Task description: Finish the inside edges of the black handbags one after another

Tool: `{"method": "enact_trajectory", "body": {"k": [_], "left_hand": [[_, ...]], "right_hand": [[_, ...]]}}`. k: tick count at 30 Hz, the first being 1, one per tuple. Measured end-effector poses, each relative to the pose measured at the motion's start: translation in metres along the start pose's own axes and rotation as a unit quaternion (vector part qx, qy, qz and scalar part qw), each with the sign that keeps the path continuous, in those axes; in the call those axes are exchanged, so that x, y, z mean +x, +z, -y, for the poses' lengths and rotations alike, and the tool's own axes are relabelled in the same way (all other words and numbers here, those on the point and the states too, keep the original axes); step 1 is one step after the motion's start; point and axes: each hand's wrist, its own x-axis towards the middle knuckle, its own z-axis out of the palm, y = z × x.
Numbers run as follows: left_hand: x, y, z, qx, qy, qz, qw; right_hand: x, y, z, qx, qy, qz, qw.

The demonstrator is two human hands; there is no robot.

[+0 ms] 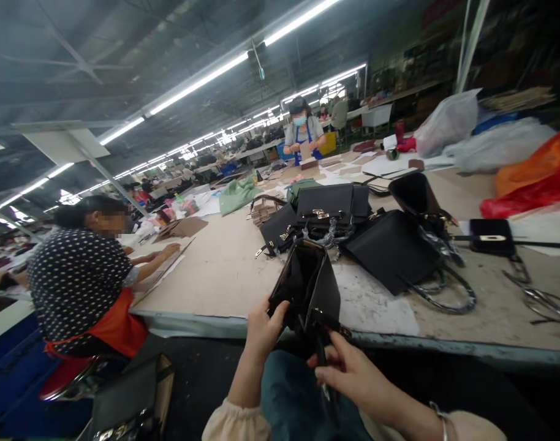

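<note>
An open black handbag (307,285) stands on my lap against the near edge of the worktable (215,275), its mouth facing me. My left hand (261,334) grips the bag's left side, thumb up on its rim. Lower right, my right hand (348,367) is closed in a pinch on the bag's black strap or flap near the bottom. Just beyond, on the table, lies a pile of several more black handbags (353,226) with gold clasps and wrapped handles.
A seated person in a dotted top and orange apron (78,282) works at the table's left. Another person (301,131) stands far back. Scissors (544,303) and a black pouch (491,236) lie at right, with orange and clear plastic bags (532,171). A black bag (133,398) sits lower left.
</note>
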Motion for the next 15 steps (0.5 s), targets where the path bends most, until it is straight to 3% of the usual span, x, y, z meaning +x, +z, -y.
{"method": "enact_trajectory", "body": {"k": [2,5,9,12,15], "left_hand": [[0.007,-0.002,0.004,0.017,-0.014,0.002,1.0],[0.016,-0.007,0.007,0.014,-0.019,0.027,0.999],[0.025,-0.008,-0.001,0.019,-0.006,0.079,0.997],[0.037,-0.001,-0.008,0.025,0.027,0.13,0.991],[0.055,0.01,-0.012,0.003,0.065,0.167,0.984]], "right_hand": [[-0.002,-0.006,0.004,-0.103,-0.003,0.036,0.994],[-0.011,-0.02,0.022,-0.267,-0.055,0.09,0.958],[-0.007,-0.041,0.065,-0.355,-0.122,0.097,0.922],[0.016,-0.055,0.096,-0.413,-0.209,0.035,0.886],[0.052,-0.068,0.118,-0.491,-0.314,-0.029,0.812]]}}
